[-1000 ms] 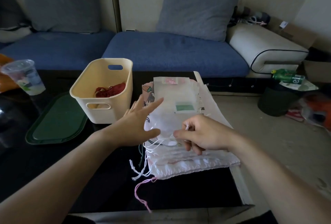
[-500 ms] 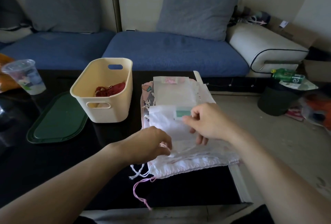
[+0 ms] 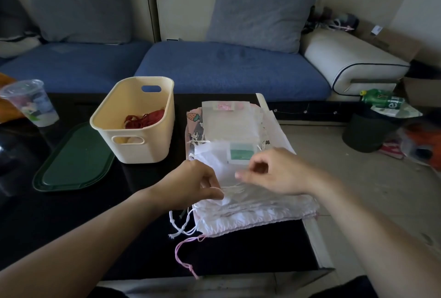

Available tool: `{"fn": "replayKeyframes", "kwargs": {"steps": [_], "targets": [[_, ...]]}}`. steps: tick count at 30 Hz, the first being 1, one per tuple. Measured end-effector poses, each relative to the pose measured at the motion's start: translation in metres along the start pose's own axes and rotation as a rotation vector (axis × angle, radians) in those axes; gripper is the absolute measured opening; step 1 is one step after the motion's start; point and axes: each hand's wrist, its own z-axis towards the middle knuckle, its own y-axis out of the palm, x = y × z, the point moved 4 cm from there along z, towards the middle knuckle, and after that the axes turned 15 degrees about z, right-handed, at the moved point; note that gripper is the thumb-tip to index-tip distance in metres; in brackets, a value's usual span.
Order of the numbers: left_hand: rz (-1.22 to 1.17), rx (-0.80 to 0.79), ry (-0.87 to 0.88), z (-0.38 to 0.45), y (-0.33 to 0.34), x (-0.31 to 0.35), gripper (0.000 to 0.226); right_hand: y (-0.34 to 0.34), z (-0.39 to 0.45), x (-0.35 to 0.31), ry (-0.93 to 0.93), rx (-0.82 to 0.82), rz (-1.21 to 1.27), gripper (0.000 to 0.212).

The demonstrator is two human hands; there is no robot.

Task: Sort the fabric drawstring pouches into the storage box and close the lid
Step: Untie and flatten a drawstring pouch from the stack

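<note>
A stack of fabric drawstring pouches [image 3: 241,188] is laid along the right edge of the dark tabletop [image 3: 78,221], with its gathered ends turned toward the near edge and loose white cords [image 3: 181,225] and a pink cord [image 3: 185,256] trailing off it onto the dark surface. The topmost white pouch [image 3: 214,161], marked with a green label [image 3: 241,153], is seen partly folded back on the stack. Its near left part is pinched by the left hand [image 3: 193,184], whose thumb and fingers are curled onto the fabric and cords. The right hand [image 3: 274,173] is held over the middle of the stack with its fingers curled; thumb and forefinger are brought close together near the white fabric, but whether anything is gripped between them cannot be told. A cream storage box [image 3: 136,126] with cut-out handles is placed toward the far edge, just left of the stack, and a red pouch [image 3: 146,118] is seen lying inside it. A dark green lid [image 3: 74,161] is laid flat on the tabletop, beside the box on its left. A clear plastic cup [image 3: 29,103] is set near the far left corner. Beyond the far edge, a blue sofa [image 3: 214,68] with grey cushions [image 3: 257,9] is seen.
</note>
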Motion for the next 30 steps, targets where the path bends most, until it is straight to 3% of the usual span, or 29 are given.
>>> {"fn": "replayKeyframes", "kwargs": {"steps": [2,6,9,14,18,22,25,30], "targets": [[-0.062,-0.019,-0.012,0.001,-0.001,0.0,0.017,0.01,-0.004,0.002,0.098,-0.111,-0.12,0.043],[-0.18,-0.155,0.007,-0.003,-0.008,-0.001,0.01,0.019,-0.004,0.004,0.141,-0.089,-0.169,0.022],[-0.189,-0.192,-0.044,-0.006,-0.009,-0.009,0.008,0.022,-0.002,0.005,0.162,-0.041,-0.046,0.022],[-0.071,-0.079,-0.082,-0.003,-0.004,-0.001,0.006,0.023,0.004,-0.001,0.066,0.182,0.192,0.012],[-0.013,-0.019,-0.021,-0.002,-0.001,0.007,0.005,0.037,0.006,-0.011,0.032,0.148,0.248,0.011],[-0.097,0.098,-0.099,0.0,-0.003,0.007,0.008,0.043,0.004,-0.02,-0.029,0.159,0.173,0.005],[-0.227,0.115,-0.159,-0.001,-0.002,0.005,0.003,0.04,0.005,-0.018,-0.006,0.141,0.171,0.014],[-0.366,0.089,-0.269,0.0,-0.004,-0.002,0.012,0.033,0.002,-0.008,0.124,0.0,0.087,0.058]]}}
